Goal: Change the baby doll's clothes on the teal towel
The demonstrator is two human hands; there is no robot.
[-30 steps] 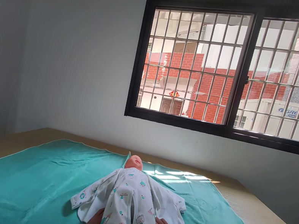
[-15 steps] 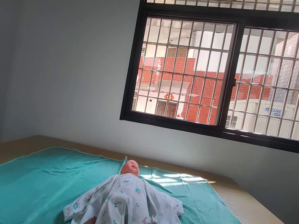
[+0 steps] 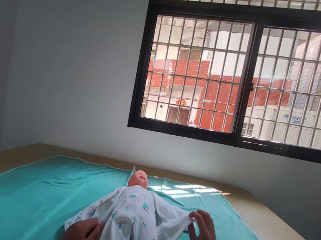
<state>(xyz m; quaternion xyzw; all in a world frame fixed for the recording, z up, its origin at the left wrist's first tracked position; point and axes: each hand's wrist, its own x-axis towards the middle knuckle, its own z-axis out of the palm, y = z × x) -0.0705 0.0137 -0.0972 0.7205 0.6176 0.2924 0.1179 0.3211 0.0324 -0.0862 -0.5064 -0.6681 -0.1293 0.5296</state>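
Note:
A baby doll [image 3: 139,179] lies on its back on a teal blanket [image 3: 26,191], dressed in a white printed sleepsuit [image 3: 133,218]. My left hand [image 3: 80,236] rests on the suit's left sleeve, fingers curled on the cloth. My right hand [image 3: 204,239] pinches the tip of the right sleeve between thumb and fingers and holds it stretched out to the side.
The blanket covers a low wooden platform [image 3: 282,236] that runs to the grey wall. A barred window [image 3: 248,77] with a black frame is above, and sunlight falls on the blanket beside the doll's head.
Both hands moved outward from the doll's legs to the sleeves. The right hand rose and took hold of the right sleeve tip; the sleeves now lie spread wider.

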